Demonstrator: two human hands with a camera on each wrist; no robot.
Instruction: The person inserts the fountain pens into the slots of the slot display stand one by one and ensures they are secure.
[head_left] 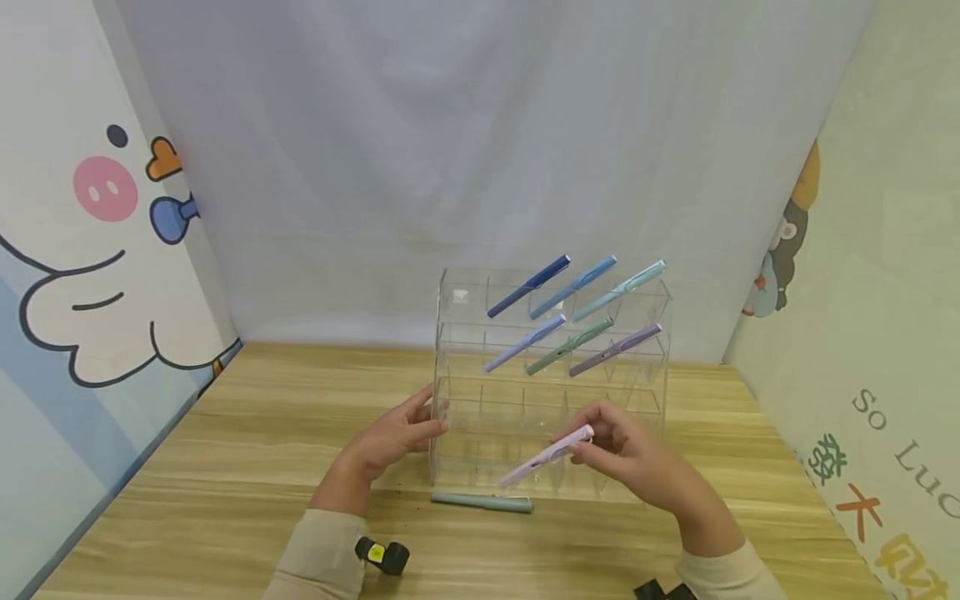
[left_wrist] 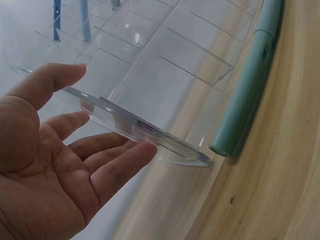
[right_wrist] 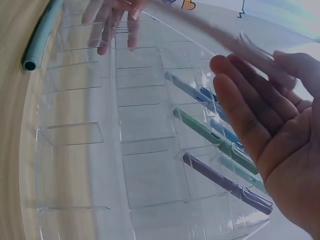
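Note:
My right hand [head_left: 626, 454] pinches a pale pink pen [head_left: 546, 457] near its clip end, between thumb and fingers. The pen slants down to the left in front of the bottom tier of a clear acrylic pen rack [head_left: 442, 350]. In the right wrist view the same pink pen [right_wrist: 220, 37] is blurred across the top. At the rack's left side is my left hand [head_left: 397, 432], its loosely bent fingers against the side panel and its thumb by the front edge. A teal-green capped pen [head_left: 482, 502] lies on the table along the rack's front.
Upper slots hold slanted pens: dark blue [head_left: 529, 286], blue [head_left: 573, 287] and light aqua [head_left: 621, 290] on top; periwinkle [head_left: 525, 342], green [head_left: 570, 345] and purple [head_left: 615, 350] below. The rack stands on a wood-grain table [head_left: 300, 400] before a pale curtain [head_left: 450, 150].

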